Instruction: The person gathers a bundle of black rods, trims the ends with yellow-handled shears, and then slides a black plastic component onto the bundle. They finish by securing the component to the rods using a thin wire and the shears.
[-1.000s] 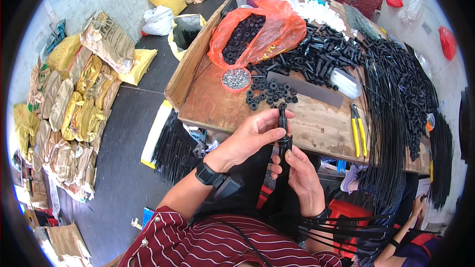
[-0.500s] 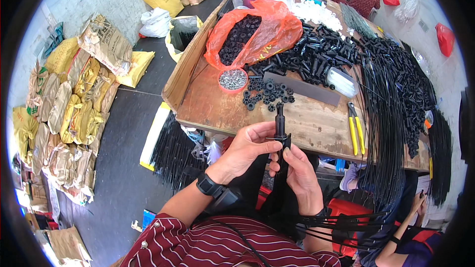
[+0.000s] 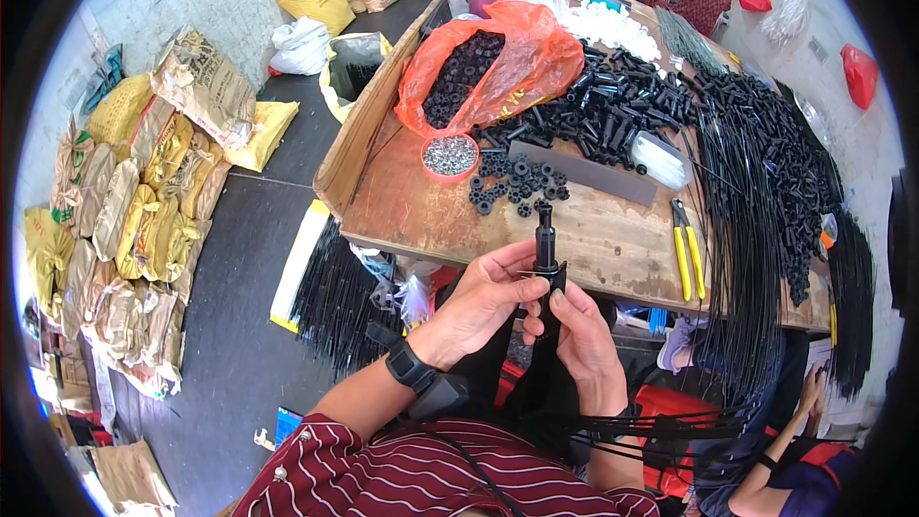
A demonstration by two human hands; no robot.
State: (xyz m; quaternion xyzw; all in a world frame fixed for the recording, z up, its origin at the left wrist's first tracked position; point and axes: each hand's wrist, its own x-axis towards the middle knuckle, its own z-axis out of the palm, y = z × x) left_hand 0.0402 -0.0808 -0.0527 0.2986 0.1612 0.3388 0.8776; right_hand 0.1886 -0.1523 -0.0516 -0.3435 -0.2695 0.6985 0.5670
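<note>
A black plastic tube [image 3: 546,247] stands nearly upright in front of me, its narrow stepped tip pointing to the table. My left hand [image 3: 483,299] pinches it at a wider collar, thumb across the front. Just below, my right hand [image 3: 584,337] grips its lower part, the thumb against a flat black piece beside it. Some fingers are hidden behind the tube. Thin black rods [image 3: 670,421] stick out to the right across my right forearm. Beyond the tip, small black ring-shaped caps [image 3: 522,177] lie loose on the wooden table [image 3: 412,206].
An orange bag [image 3: 536,62] of black caps and a red dish [image 3: 450,156] of small metal parts sit at left. Behind lie heaped black tubes [image 3: 613,101] and a flat grey bar [image 3: 584,172]. Yellow-handled pliers [image 3: 688,254] and long black rods [image 3: 742,258] are at right, near a co-worker's arm [image 3: 780,440].
The tube and both hands have shifted very slightly down and right, with the grip unchanged. At the lower right the co-worker's hands have moved slightly.
</note>
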